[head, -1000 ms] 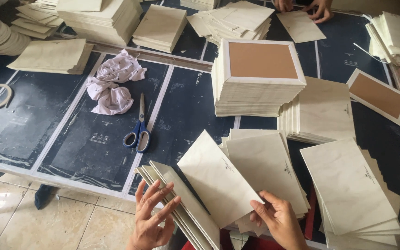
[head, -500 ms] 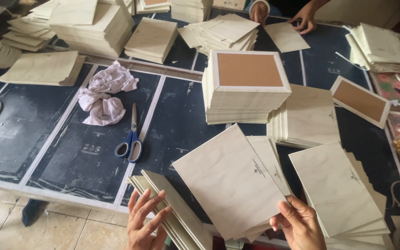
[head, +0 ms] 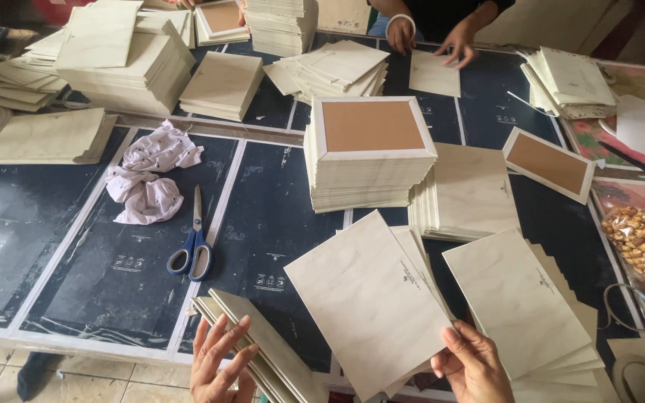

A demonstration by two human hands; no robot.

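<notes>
My right hand [head: 473, 365] grips the lower right corner of a cream rectangular card [head: 367, 301] and holds it tilted over a low pile of like cards [head: 416, 246]. My left hand [head: 220, 361] rests with spread fingers on a slanted stack of cream cards [head: 270, 351] at the table's near edge. To the right of the held card lies another fanned pile of cream cards [head: 524, 306].
A tall stack of brown-faced boards [head: 369, 153] stands mid-table, with a single one [head: 549, 163] to its right. Blue-handled scissors [head: 193, 245] and a crumpled white cloth [head: 151, 179] lie left. Another person's hands [head: 453, 45] work at the far edge. Several card piles cover the back.
My right hand has lifted the cream card farther up and to the right, off its pile. My left hand stays on the slanted stack. The view has tilted upward slightly.
</notes>
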